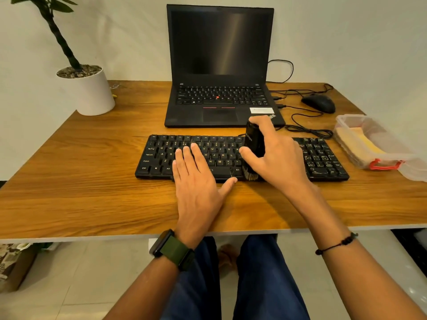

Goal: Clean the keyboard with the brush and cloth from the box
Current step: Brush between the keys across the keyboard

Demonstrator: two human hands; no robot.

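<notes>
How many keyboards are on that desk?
2. The separate black keyboard lies nearest the person, with the left hand flat on it and the right hand brushing it. The other is built into the open laptop behind it.

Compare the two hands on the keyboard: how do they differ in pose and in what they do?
The left hand lies flat with straight fingers pressing the keyboard; the right hand curls around the brush. The left hand holds nothing; the right hand holds the brush upright, bristles down on the keys. Both are over the keyboard.
</notes>
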